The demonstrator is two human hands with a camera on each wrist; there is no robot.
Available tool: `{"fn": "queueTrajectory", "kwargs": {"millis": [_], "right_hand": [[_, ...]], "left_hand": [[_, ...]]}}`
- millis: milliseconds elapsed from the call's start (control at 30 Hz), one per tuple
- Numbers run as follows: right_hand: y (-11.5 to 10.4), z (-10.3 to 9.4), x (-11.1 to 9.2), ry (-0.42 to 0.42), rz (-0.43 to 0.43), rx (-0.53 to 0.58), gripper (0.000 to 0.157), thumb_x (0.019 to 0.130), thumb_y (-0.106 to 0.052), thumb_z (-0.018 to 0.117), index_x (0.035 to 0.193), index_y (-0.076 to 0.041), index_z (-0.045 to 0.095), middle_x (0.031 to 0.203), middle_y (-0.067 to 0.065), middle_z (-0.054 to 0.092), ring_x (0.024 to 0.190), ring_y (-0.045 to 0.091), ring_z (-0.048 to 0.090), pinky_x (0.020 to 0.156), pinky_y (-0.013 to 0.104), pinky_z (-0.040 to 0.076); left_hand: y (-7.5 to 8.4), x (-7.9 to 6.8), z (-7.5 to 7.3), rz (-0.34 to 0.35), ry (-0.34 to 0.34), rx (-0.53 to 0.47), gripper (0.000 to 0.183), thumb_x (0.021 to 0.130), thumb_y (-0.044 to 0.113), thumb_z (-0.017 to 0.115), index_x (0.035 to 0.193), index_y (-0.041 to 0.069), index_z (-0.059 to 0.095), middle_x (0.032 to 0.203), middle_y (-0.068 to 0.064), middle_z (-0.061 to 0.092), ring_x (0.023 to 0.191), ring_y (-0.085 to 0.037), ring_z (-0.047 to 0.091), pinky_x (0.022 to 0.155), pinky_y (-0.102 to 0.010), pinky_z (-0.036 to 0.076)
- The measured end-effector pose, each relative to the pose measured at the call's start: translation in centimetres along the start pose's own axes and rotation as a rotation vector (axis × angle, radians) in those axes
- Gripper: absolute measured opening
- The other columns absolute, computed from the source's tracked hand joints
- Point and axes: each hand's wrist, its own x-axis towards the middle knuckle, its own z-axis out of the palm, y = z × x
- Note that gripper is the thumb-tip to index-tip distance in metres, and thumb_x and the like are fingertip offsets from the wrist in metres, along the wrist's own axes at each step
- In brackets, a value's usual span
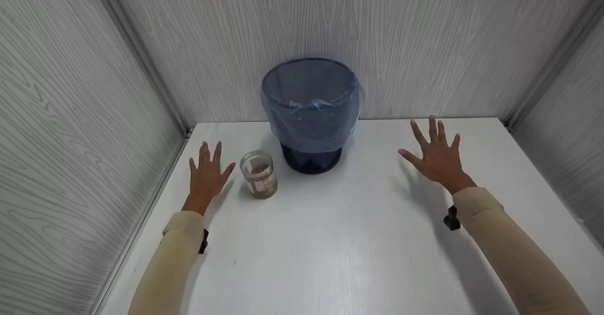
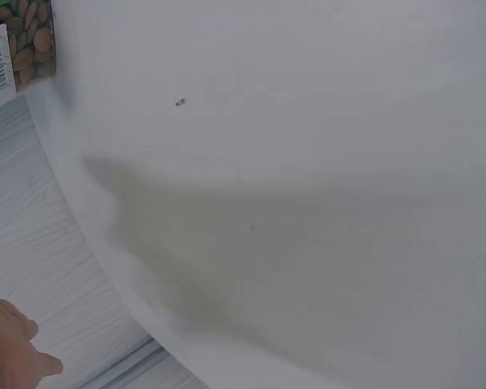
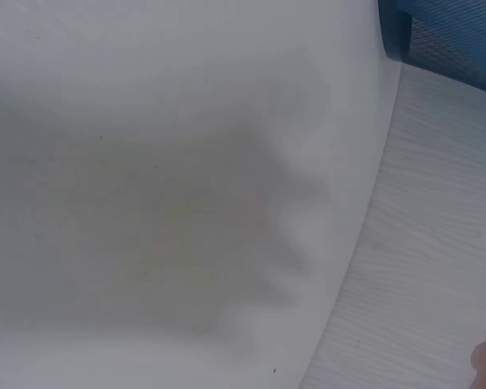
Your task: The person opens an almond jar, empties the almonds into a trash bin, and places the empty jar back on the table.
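Observation:
A clear jar (image 1: 259,175) with a printed label stands upright on the white table. In the left wrist view the jar (image 2: 34,50) shows a barcode and brown, almond-like pieces inside. My left hand (image 1: 206,178) is just left of the jar, fingers spread and holding nothing, its thumb pointing toward the jar. Over the right side of the table is my right hand (image 1: 439,159), fingers spread wide with nothing in them. Between the hands, farther back, stands a dark blue mesh bin (image 1: 312,160) lined with a translucent blue plastic bag (image 1: 311,128).
The white table (image 1: 330,239) meets a wood-grain back wall (image 1: 226,46) just behind the bin. A similar panel (image 1: 56,116) rises along the left side, and another panel (image 1: 571,102) along the right.

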Motion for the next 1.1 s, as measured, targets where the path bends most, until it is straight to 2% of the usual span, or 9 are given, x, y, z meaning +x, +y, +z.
{"fn": "queueTrajectory", "kwargs": {"millis": [133, 267, 433, 500, 667, 833, 1100], "right_hand": [[-0.1, -0.1, -0.2, 0.007, -0.004, 0.007, 0.082, 0.087, -0.072, 0.034, 0.151, -0.033, 0.002, 0.155, 0.008, -0.015, 0.142, 0.037, -0.004, 0.097, 0.075, -0.004], [-0.3, -0.2, -0.5, 0.006, 0.0, 0.033, 0.081, 0.088, -0.07, 0.034, 0.151, -0.033, 0.001, 0.155, 0.008, -0.016, 0.142, 0.033, -0.007, 0.098, 0.074, -0.006], [-0.3, -0.4, -1.1, 0.018, 0.006, 0.082, 0.081, 0.089, -0.068, 0.035, 0.151, -0.031, 0.0, 0.155, 0.005, -0.015, 0.143, 0.031, -0.006, 0.1, 0.071, -0.008], [-0.3, -0.4, -1.4, 0.024, 0.008, 0.09, 0.081, 0.089, -0.067, 0.036, 0.151, -0.03, -0.001, 0.156, 0.006, -0.012, 0.143, 0.033, -0.003, 0.101, 0.071, -0.007], [-0.7, -0.6, -2.1, 0.035, 0.007, 0.11, 0.082, 0.09, -0.066, 0.037, 0.152, -0.027, -0.001, 0.157, 0.009, -0.006, 0.142, 0.036, 0.004, 0.103, 0.069, -0.004], [-1.2, -0.8, -2.6, 0.067, 0.001, 0.161, 0.081, 0.091, -0.062, 0.039, 0.152, -0.024, 0.002, 0.157, 0.008, -0.001, 0.142, 0.034, 0.006, 0.104, 0.067, -0.004], [-2.2, -1.1, -3.0, 0.089, -0.03, 0.191, 0.081, 0.092, -0.059, 0.041, 0.152, -0.024, 0.0, 0.157, 0.007, 0.001, 0.142, 0.034, 0.009, 0.105, 0.065, -0.005]], "left_hand": [[0.0, -0.1, 0.1, 0.006, 0.008, -0.048, 0.077, 0.094, 0.053, 0.044, 0.152, 0.013, 0.013, 0.153, -0.028, 0.007, 0.141, -0.04, 0.008, 0.105, -0.067, 0.007], [-0.3, -0.4, 0.3, 0.003, -0.006, -0.181, 0.076, 0.094, 0.044, 0.052, 0.152, 0.012, 0.014, 0.152, -0.029, 0.007, 0.139, -0.044, 0.011, 0.105, -0.067, 0.011], [-0.5, -1.0, 0.4, -0.034, -0.099, -0.387, 0.08, 0.091, 0.03, 0.06, 0.152, 0.017, 0.01, 0.154, -0.026, 0.002, 0.138, -0.046, 0.013, 0.107, -0.062, 0.015], [-0.5, -1.3, 0.2, -0.044, -0.147, -0.456, 0.084, 0.09, 0.027, 0.062, 0.152, 0.019, 0.007, 0.154, -0.024, 0.0, 0.139, -0.043, 0.008, 0.108, -0.06, 0.014], [-0.3, -2.0, 0.0, -0.02, -0.23, -0.579, 0.093, 0.086, 0.026, 0.069, 0.152, 0.02, 0.005, 0.155, -0.02, -0.001, 0.141, -0.04, 0.002, 0.11, -0.059, 0.012], [0.4, -2.8, -0.1, -0.018, -0.265, -0.616, 0.099, 0.082, 0.03, 0.073, 0.152, 0.025, 0.003, 0.156, -0.016, -0.002, 0.142, -0.038, 0.002, 0.11, -0.057, 0.013], [1.4, -4.0, -0.1, 0.007, -0.32, -0.623, 0.109, 0.079, 0.03, 0.076, 0.151, 0.022, -0.006, 0.157, -0.015, -0.004, 0.142, -0.035, 0.0, 0.112, -0.053, 0.01]]}}
